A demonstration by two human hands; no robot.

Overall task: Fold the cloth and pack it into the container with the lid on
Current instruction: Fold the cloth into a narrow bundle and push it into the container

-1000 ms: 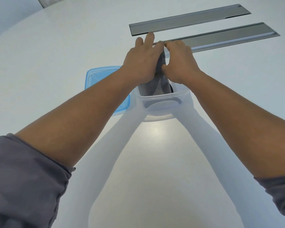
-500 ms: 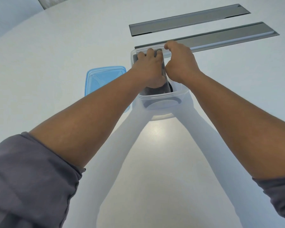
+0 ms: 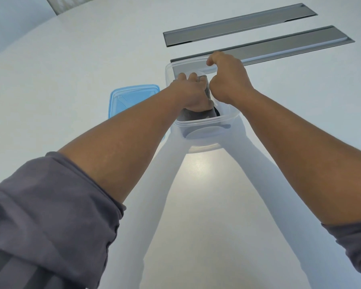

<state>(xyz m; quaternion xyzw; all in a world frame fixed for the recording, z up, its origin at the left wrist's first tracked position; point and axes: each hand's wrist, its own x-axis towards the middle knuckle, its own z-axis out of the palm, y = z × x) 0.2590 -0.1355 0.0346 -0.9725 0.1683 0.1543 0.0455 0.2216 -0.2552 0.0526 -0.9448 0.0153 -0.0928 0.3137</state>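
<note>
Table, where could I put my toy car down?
Bare table shows near the person, between the forearms, and left of the blue lid. It is crowded at the container, where both hands push the cloth in, and by the two grey slots beyond.

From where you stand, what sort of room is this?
Probably an office or meeting room: a large, rounded white table with two long grey metal cable-port covers set flush into it. The clear plastic container and blue plastic lid look brought in.
</note>
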